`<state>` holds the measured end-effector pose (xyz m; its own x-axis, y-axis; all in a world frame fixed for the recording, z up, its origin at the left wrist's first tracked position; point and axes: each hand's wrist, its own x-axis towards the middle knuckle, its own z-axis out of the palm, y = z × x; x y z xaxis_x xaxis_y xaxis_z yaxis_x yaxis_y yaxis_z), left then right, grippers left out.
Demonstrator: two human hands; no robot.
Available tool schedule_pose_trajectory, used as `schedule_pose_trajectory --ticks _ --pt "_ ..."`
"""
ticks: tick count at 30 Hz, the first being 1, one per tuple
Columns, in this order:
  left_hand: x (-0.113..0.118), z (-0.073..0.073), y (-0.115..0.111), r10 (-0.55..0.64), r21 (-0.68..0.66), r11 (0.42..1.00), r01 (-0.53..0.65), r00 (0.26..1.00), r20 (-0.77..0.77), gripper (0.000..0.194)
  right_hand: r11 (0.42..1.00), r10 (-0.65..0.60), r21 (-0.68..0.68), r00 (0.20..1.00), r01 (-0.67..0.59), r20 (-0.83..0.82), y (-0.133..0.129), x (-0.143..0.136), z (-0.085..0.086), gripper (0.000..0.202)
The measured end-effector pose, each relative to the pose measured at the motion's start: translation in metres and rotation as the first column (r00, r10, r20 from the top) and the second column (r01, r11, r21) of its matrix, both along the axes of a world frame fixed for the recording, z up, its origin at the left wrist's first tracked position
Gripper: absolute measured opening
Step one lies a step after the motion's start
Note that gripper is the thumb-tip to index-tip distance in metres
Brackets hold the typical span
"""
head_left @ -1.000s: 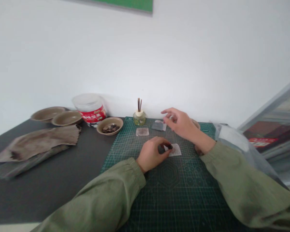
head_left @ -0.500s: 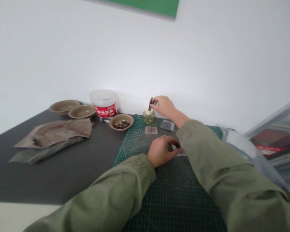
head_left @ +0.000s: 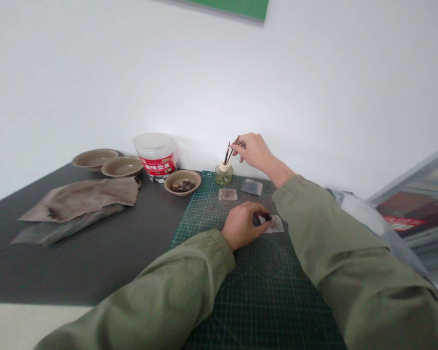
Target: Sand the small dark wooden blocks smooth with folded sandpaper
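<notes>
My left hand [head_left: 244,224] is closed in a pinch on a small dark piece [head_left: 268,217], too small to name. That piece is over a pale square patch [head_left: 276,224] lying on the green cutting mat [head_left: 255,301]. Farther back, my right hand [head_left: 254,148] has its fingertips closed on a thin dark stick [head_left: 234,147], perhaps a brush. The stick slants, its lower end at the mouth of a small glass jar [head_left: 224,175] with a cream-coloured collar. Another thin stick [head_left: 227,153] leans in the same jar.
Another pale patch [head_left: 228,194] and a grey patch [head_left: 252,186] lie on the mat. To the left are a bowl of dark scraps [head_left: 182,193], a clear plastic tub [head_left: 154,155], two bowls [head_left: 95,159] and folded brown cloth [head_left: 83,197]. A plastic bag [head_left: 365,214] sits right.
My right hand has risen and shifted slightly right with one stick, which now slants apart from the other. The left hand stays nearly still; more of the patch beside it shows.
</notes>
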<state>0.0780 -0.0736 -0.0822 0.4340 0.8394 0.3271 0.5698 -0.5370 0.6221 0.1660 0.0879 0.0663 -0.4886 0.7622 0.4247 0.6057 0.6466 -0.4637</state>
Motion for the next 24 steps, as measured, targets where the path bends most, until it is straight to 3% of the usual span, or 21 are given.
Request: schedule_pose_trajectory --ticks 5,10,14,18,24 --pt "-0.001 -0.002 0.001 0.007 -0.011 1.000 -0.007 1.000 0.010 0.034 1.000 -0.013 0.009 0.984 0.015 -0.176 -0.002 0.011 0.014 0.015" --pt "-0.002 -0.005 0.002 0.035 -0.017 0.999 -0.034 0.999 0.030 0.036 0.998 -0.055 0.022 0.938 0.066 -0.341 -0.015 0.042 0.034 0.029" --pt "-0.003 -0.006 0.004 0.053 -0.022 0.998 -0.052 0.997 0.052 0.035 1.000 -0.019 0.005 0.822 0.026 -0.570 -0.041 0.083 0.040 0.043" --pt "-0.005 -0.004 0.005 0.082 -0.021 0.997 -0.080 0.990 0.114 0.028 0.998 -0.055 -0.059 0.758 0.021 -0.650 -0.076 0.128 0.022 0.046" --pt "-0.006 0.000 0.006 0.130 -0.032 0.992 -0.126 0.967 0.218 0.018 0.977 -0.209 -0.177 0.711 0.120 -0.672 -0.127 0.170 -0.032 0.048"
